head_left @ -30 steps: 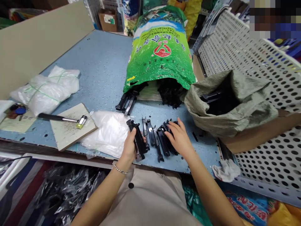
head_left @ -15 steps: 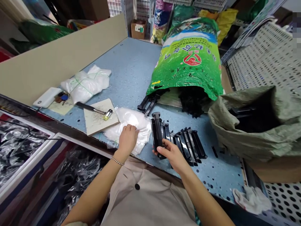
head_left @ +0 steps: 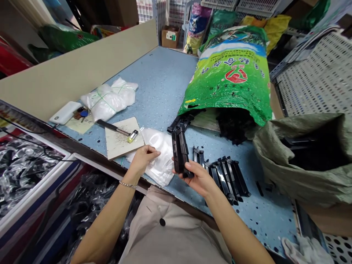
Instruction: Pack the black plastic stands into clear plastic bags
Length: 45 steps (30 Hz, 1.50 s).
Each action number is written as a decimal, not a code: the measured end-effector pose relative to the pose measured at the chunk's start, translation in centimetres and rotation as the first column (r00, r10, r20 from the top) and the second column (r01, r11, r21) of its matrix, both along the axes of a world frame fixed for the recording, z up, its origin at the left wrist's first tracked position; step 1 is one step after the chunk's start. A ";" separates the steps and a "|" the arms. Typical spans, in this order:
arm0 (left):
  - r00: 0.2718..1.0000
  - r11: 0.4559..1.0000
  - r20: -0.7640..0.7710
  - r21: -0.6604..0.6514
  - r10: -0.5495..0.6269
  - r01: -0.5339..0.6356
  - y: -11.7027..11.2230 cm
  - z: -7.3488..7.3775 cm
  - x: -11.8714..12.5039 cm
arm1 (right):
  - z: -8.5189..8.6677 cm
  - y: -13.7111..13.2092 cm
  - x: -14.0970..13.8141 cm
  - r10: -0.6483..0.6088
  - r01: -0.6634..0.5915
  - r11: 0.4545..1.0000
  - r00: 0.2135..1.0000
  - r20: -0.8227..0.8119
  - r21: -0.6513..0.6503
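Observation:
My right hand (head_left: 198, 178) is closed round the lower end of a small stack of long black plastic parts (head_left: 179, 148), lifted upright just above the blue table (head_left: 159, 84). My left hand (head_left: 143, 157) pinches the edge of a clear plastic bag (head_left: 159, 156) from a flat pile at the table's near edge. A row of several more black parts (head_left: 227, 176) lies on the table just right of my right hand.
A green woven sack (head_left: 231, 80) lies open with black parts spilling out. A grey-green sack (head_left: 302, 161) sits at the right by white perforated crates (head_left: 321, 80). A small hammer (head_left: 117, 129) rests on a board; tied white bag bundles (head_left: 110, 98) and a power bank (head_left: 64, 112) lie left.
My right hand has raised the stack of black parts off the table and tilted it upright. My left hand has closed on the clear bag's edge. The view has shifted slightly left.

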<state>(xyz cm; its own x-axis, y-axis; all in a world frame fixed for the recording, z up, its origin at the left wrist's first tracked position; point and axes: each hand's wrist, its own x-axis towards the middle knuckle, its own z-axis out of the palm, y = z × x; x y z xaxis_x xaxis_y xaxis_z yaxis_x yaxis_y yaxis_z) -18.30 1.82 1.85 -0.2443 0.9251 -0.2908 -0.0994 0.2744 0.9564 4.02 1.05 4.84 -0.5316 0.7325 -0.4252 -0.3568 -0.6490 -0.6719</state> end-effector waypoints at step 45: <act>0.691 0.925 -0.707 0.146 -0.151 0.351 -1.3 1.1 -2.9 | -2.2 -3.5 0.3 0.252 -0.358 0.893 0.901 -0.354 -0.274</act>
<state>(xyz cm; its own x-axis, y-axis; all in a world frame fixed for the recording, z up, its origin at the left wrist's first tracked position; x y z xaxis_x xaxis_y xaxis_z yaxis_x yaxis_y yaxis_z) -21.18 0.50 2.95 -0.0275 0.9939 0.1065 0.6321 -0.0653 0.7722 4.32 -2.40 2.67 -0.8458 0.3614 -0.3925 -0.2554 -0.9201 -0.2969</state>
